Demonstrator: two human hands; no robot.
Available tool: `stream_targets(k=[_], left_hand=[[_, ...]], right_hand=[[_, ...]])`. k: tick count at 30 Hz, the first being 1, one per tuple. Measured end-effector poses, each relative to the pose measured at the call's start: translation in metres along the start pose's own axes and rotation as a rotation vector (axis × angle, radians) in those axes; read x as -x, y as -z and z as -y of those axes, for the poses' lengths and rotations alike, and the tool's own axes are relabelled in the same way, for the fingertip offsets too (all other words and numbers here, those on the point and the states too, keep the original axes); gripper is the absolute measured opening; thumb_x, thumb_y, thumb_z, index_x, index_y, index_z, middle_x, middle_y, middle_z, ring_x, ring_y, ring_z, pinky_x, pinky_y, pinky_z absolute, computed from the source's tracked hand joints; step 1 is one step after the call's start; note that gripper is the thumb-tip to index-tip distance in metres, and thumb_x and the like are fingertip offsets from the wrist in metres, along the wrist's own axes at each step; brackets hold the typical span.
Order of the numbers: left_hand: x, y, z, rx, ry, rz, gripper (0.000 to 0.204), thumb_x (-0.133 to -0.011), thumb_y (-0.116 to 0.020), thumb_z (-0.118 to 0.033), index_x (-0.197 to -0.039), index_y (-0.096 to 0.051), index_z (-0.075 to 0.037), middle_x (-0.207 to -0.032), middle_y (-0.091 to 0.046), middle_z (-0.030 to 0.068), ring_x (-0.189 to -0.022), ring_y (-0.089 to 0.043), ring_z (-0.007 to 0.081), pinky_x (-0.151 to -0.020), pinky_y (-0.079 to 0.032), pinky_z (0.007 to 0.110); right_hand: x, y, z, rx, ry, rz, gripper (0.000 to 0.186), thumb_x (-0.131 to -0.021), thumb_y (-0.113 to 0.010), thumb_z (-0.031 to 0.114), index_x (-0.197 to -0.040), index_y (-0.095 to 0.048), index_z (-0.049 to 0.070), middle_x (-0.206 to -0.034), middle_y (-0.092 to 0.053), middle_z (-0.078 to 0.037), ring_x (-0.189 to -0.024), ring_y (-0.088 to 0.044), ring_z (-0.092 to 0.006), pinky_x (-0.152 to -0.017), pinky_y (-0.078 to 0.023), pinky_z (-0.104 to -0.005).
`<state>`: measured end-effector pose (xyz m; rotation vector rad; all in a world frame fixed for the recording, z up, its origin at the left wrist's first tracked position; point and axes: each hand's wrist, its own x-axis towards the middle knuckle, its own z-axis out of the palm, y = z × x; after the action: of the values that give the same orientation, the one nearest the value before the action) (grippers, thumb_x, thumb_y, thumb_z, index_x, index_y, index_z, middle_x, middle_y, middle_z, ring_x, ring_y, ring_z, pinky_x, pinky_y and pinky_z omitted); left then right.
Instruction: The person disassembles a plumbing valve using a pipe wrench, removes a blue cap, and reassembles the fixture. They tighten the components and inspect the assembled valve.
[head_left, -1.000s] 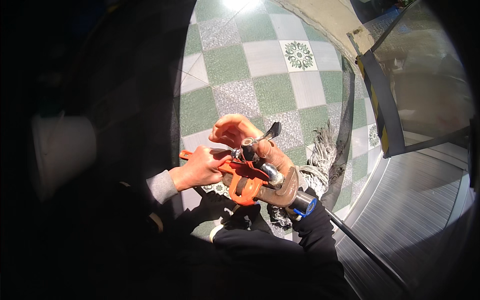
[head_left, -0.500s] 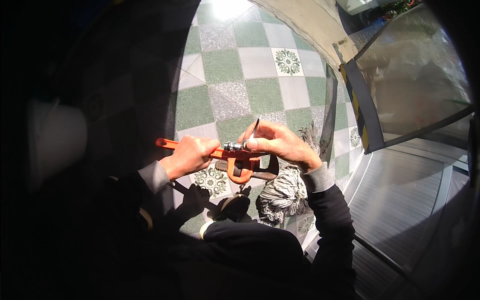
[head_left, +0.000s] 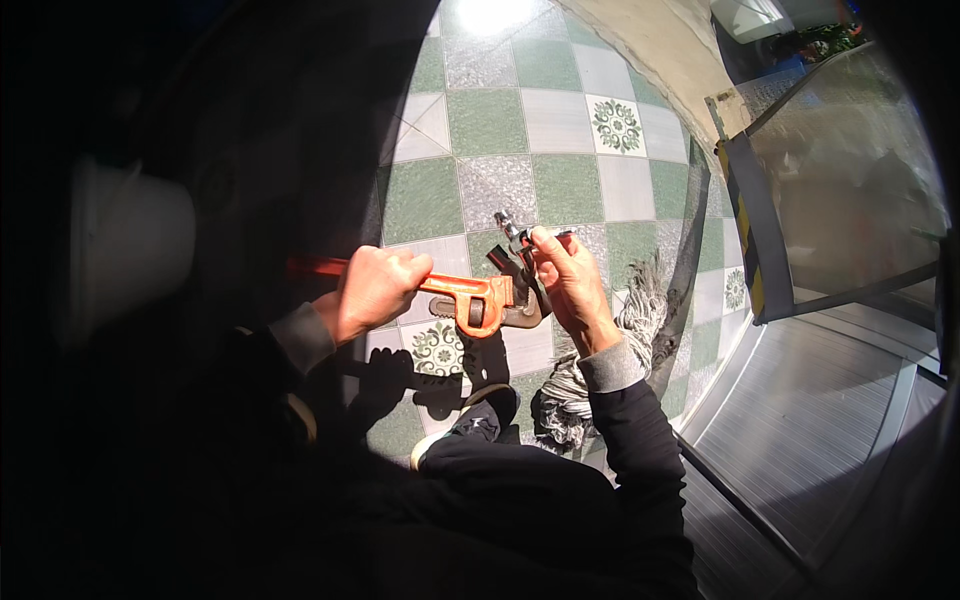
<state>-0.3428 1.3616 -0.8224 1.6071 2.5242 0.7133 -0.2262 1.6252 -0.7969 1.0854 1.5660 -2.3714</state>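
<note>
My left hand is wrapped round the handle of an orange pipe wrench, held crosswise above the floor. Its dark jaws point to the right, towards my right hand. Between thumb and fingers, that hand pinches a small chrome tap with a threaded end and a thin dark lever. The tap sits just beyond the wrench's jaws; whether the two touch, I cannot tell. My fingers hide part of the tap's body.
Below my hands lies a tiled floor in green and grey. A grey string mop rests near my right forearm. Metal-framed ribbed panels stand at the right. A white bucket is in shadow at the left.
My right hand has turned and lifted the tap off the wrench's body to the far side of the jaws. The wrench stays in my left hand and now shows more fully.
</note>
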Motion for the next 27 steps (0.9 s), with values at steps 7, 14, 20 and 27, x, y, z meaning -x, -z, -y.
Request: stream_targets(k=[7, 14, 20, 27], left_hand=[[-0.015, 0.009, 0.005, -0.109, -0.004, 0.061, 0.003, -0.079, -0.062, -0.012, -0.078, -0.059, -0.012, -0.066, -0.061, 0.0072, -0.061, -0.066, 0.0266, -0.051, -0.051, 0.04], [-0.018, 0.013, 0.016, -0.144, -0.095, 0.088, 0.004, -0.078, -0.063, -0.01, -0.079, -0.059, -0.012, -0.069, -0.062, 0.0079, -0.065, -0.067, 0.027, -0.055, -0.052, 0.039], [-0.013, 0.015, 0.021, -0.074, -0.036, 0.108, 0.003, -0.08, -0.061, -0.01, -0.081, -0.059, -0.01, -0.07, -0.062, 0.0092, -0.066, -0.067, 0.0285, -0.056, -0.053, 0.041], [-0.02, 0.019, 0.016, -0.032, -0.04, 0.172, 0.002, -0.081, -0.06, -0.011, -0.08, -0.059, -0.011, -0.068, -0.062, 0.0095, -0.064, -0.067, 0.0288, -0.055, -0.052, 0.041]], right_hand=[[0.007, -0.023, -0.001, 0.057, 0.138, -0.013, 0.023, -0.093, -0.073, 0.019, -0.103, -0.059, 0.003, -0.098, -0.066, -0.008, -0.089, -0.063, -0.0138, -0.082, -0.049, -0.027], [0.005, -0.031, -0.005, -0.016, 0.152, -0.025, 0.021, -0.093, -0.074, 0.022, -0.095, -0.06, 0.006, -0.087, -0.064, -0.004, -0.07, -0.052, -0.0067, -0.062, -0.039, -0.0215], [0.011, -0.032, 0.003, -0.018, 0.098, -0.008, 0.061, -0.096, -0.07, 0.024, -0.139, -0.032, 0.003, -0.101, -0.059, -0.007, -0.075, -0.055, -0.0117, -0.069, -0.047, -0.0257], [0.019, -0.059, 0.013, 0.263, 0.14, -0.032, 0.081, -0.09, -0.075, 0.021, -0.149, -0.021, 0.003, -0.095, -0.054, -0.004, -0.081, -0.054, -0.0095, -0.077, -0.049, -0.025]])
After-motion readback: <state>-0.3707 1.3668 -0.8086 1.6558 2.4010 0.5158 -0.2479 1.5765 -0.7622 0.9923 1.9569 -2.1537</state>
